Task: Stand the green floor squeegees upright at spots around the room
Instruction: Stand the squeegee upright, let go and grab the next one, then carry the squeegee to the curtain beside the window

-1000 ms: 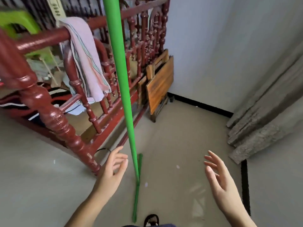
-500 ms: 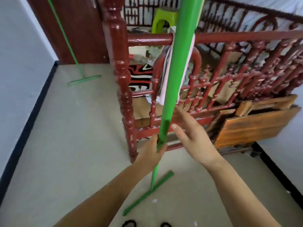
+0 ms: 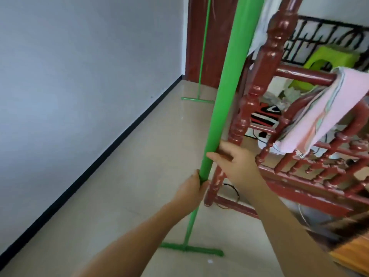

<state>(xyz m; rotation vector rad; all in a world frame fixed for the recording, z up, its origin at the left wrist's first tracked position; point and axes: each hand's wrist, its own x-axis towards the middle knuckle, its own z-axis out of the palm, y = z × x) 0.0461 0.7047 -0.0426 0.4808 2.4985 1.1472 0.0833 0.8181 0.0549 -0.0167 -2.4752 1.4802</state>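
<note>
A green floor squeegee (image 3: 220, 76) stands upright right in front of me, its blade (image 3: 191, 249) flat on the tiled floor. My left hand (image 3: 194, 185) is closed around its handle. My right hand (image 3: 233, 161) rests against the handle just above, fingers partly wrapped on it. A second green squeegee (image 3: 62, 56) stands upright at the far end, leaning on the dark red door, its blade (image 3: 197, 100) on the floor.
A dark red wooden bed frame (image 3: 253, 96) stands close on the right, with a pink towel (image 3: 327, 114) over its rail and a green stool (image 3: 327, 62) behind. A grey wall (image 3: 79, 76) with black skirting runs along the left. A wooden board (image 3: 355, 254) lies low right.
Both hands went from open beside the squeegee to holding its handle. My view swung left, from the bed and wooden boards towards the left wall and the door.
</note>
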